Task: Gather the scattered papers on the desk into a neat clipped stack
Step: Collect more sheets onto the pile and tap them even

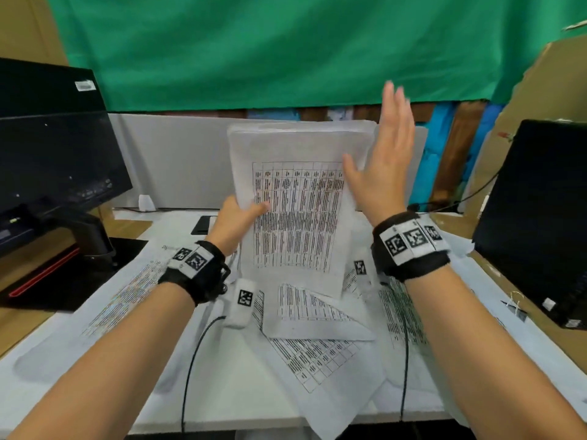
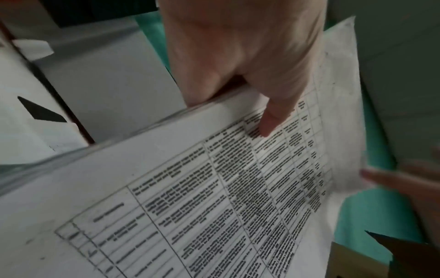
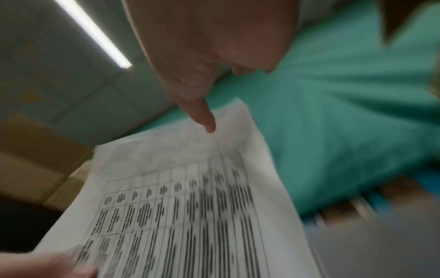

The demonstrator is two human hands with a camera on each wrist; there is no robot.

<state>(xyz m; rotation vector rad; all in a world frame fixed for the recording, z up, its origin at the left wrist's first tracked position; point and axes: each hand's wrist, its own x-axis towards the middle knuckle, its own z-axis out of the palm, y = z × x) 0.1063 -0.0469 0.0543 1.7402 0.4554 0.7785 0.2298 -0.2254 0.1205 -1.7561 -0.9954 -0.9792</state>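
Note:
A stack of printed papers (image 1: 295,198) with tables stands upright above the desk. My left hand (image 1: 236,217) grips its left edge, thumb on the front sheet; the thumb (image 2: 269,120) shows pressed on the stack of papers (image 2: 214,197) in the left wrist view. My right hand (image 1: 381,160) is open with straight fingers at the stack's right edge; whether it touches is unclear. Its thumb (image 3: 202,116) points at the stack of papers (image 3: 190,206). Loose sheets (image 1: 317,315) lie scattered on the desk (image 1: 222,392) below. No clip is visible.
A dark monitor (image 1: 47,154) on a stand sits at the left, a black laptop (image 1: 536,217) at the right. A grey partition (image 1: 178,160) and green cloth (image 1: 286,49) stand behind. More sheets (image 1: 124,300) lie left. Cables run along both forearms.

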